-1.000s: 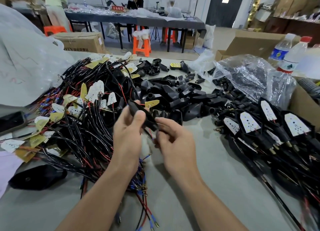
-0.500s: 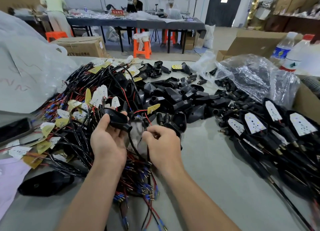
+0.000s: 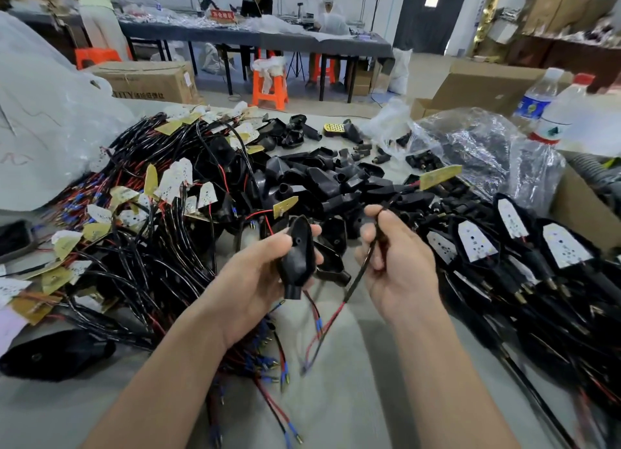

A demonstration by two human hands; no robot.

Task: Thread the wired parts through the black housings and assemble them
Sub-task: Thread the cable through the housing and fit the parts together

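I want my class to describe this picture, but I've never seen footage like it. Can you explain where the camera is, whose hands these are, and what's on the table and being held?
There is no machine here: a person wears a wide-angle camera on the head, so you look down at their own hands. The left hand grips a black housing; the right hand pinches a black wire. On the grey table lie a tangle of wired parts at left, loose housings in the middle, and assembled pieces at right.
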